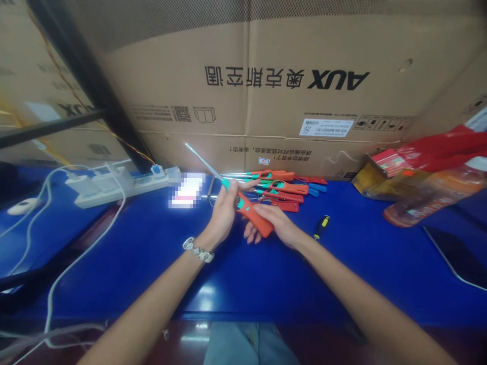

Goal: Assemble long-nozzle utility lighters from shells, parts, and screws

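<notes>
An orange and teal long-nosed gas lighter (255, 217) is held above the blue table, its thin metal tube slanting up to the left. My left hand (224, 205) grips it near the teal collar, where the tube meets the body. Around the thick orange end closes my right hand (277, 223), with some fingertips showing underneath. Just beyond my hands lies a pile of similar lighters (283, 188) in orange, red and green, plus a few blue-ended pieces. A small yellow and black screwdriver (322, 226) rests to the right of my right hand.
A large cardboard box (266, 45) stands along the back. On the left are a white power strip (125, 188) with plugs and loose cables, and a bright blurred rectangle (187, 190). To the right lie a drink bottle (429, 197), an opened carton (365, 180) and a dark tablet-like device (462, 253).
</notes>
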### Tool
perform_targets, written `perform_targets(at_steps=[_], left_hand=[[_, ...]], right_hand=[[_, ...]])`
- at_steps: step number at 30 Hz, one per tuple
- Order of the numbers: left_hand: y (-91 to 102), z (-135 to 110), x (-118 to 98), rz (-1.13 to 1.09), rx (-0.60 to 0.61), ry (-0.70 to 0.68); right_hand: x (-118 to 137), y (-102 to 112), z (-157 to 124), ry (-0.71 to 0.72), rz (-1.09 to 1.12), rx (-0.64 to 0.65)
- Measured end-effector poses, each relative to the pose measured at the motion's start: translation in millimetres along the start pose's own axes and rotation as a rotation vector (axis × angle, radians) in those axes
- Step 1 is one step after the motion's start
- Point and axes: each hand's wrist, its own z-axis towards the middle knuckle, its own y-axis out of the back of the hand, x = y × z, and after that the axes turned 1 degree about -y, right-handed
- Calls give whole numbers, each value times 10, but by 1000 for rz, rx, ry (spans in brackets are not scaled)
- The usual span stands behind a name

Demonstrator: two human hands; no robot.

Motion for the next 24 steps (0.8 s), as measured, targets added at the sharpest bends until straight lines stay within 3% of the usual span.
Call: perform_targets(at_steps=[3, 6, 9, 12, 15, 19, 24], left_hand=[[76, -2, 32, 29, 34, -20], [226, -86, 7, 237, 9, 28], [402, -320, -69, 565, -215, -1], [484, -593, -154, 743, -273, -193], [415, -729, -203, 899, -89, -331], [254, -642, -169, 1032, 143, -358], [160, -398, -26, 1147, 202, -317]], right_hand=[[25, 50, -37, -9, 17, 39], [31, 156, -108, 72, -117, -34], [13, 271, -241, 115, -419, -143], [-26, 341, -381, 179, -865, -177], [-54, 357, -438, 185, -1202, -122], [-53, 345, -387, 230, -1364, -85], [-98, 350, -294, 273, -1351, -59]])
